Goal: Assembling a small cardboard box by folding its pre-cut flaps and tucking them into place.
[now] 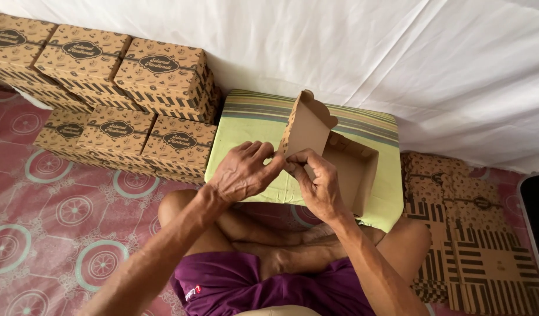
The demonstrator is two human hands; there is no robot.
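Both hands, the left hand [241, 171] and the right hand [317, 180], are pinched shut on the near wall of a half-folded cardboard box [333, 155] (light, thin, easily creased) resting on a green cushion [252, 126], best gripped along folded edges.

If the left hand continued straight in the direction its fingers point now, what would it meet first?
The left hand points right, so it would probably meet the near wall of the open cardboard box first, beside the right hand; depth is unclear.
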